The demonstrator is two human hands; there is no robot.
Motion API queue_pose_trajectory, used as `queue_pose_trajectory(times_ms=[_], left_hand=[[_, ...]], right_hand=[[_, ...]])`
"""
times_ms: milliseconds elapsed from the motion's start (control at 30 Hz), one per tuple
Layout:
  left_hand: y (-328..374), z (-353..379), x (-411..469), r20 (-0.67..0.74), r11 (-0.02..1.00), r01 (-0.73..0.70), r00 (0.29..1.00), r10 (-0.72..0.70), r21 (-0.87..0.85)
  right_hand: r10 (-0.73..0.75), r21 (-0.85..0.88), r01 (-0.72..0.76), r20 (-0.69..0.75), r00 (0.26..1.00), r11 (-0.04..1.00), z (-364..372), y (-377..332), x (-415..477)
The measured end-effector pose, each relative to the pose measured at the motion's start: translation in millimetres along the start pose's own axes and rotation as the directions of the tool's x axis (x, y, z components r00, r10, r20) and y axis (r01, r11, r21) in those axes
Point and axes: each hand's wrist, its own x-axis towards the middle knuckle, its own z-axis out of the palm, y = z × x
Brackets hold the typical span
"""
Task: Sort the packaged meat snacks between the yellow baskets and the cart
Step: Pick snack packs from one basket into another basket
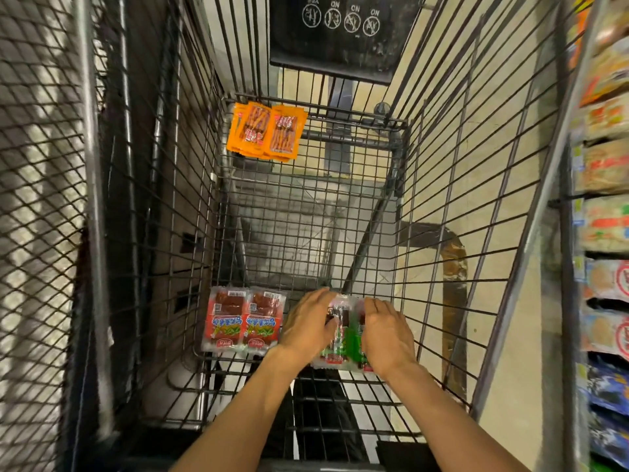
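We're looking straight down into the wire cart (442, 199), and it holds three lots of snacks. At the far left corner of the cart floor lie the orange packs (267, 132), a small overlapping pile against the end wall. At the near left sit the red packs (243, 323), two side by side, flat on the mesh. Just beside them, to the right, are the green packs (343, 338), and both hands are on those. The left hand (308, 323) presses in from the left side, fingers curled over the top edge; the right hand (386, 332) does the same from the right. Each grip is partly closed around the green bundle, which rests on the cart floor. Shelves (606, 199) of packaged goods run along the right edge, blurred.
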Motion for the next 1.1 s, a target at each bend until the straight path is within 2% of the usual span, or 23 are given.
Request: queue_pose_trajectory(times_ms=[267,300,367,433,500,633,733,800,933,1100], left_hand=[[10.9,-49.1,-50.1,-0.169,0.989,0.052,0.983,-0.075,-0.136],[13.3,-57.4,-65.1,-0.203,0.986,0.058,0.975,-0.090,-0.159],[17.9,-71.8,-105.2,-0.360,0.986,0.029,0.929,-0.086,-0.163],[24.1,-78.1,-160.4,-0.545,0.979,-0.020,0.833,-0.097,-0.205],[30.4,-71.6,-222.8,-0.687,0.965,-0.023,0.707,-0.168,-0.260],[50.1,-26.2,-347.9,-0.807,0.915,0.021,0.463,-0.366,-0.403],[72.2,20.1,-421.2,-0.819,0.856,0.006,0.291,-0.495,-0.516],[86.2,55.0,-454.3,-0.795,0.806,0.029,0.149,-0.589,-0.592],[105.9,109.4,-495.5,-0.716,0.717,0.034,-0.104,-0.690,-0.696],[107.2,163.1,-538.3,-0.627,0.662,-0.081,-0.255,-0.736,-0.745]], right_hand=[[-0.189,0.178,0.203,-0.090,0.978,0.963,-43.8,-17.4,-33.7],[-0.218,0.207,0.238,-0.117,0.969,0.949,-54.6,-19.5,-43.2],[-0.272,0.265,0.310,-0.173,0.947,0.913,-76.8,-22.9,-68.7],[-0.339,0.292,0.393,-0.220,0.915,0.872,-97.4,-23.1,-100.9],[-0.426,0.292,0.489,-0.254,0.868,0.822,-115.1,-19.6,-134.7],[-0.652,0.250,0.714,-0.292,0.700,0.654,-133.9,-14.8,-197.2],[-0.789,0.174,0.855,-0.330,0.518,0.489,-138.0,-19.8,-242.1],[-0.875,0.090,0.932,-0.322,0.361,0.351,-136.6,-26.2,-270.3],[-0.967,0.106,0.987,-0.213,0.140,0.120,-120.7,-48.8,-318.3],[-0.999,0.133,0.990,-0.011,-0.040,-0.041,-75.6,-77.7,-367.2]])
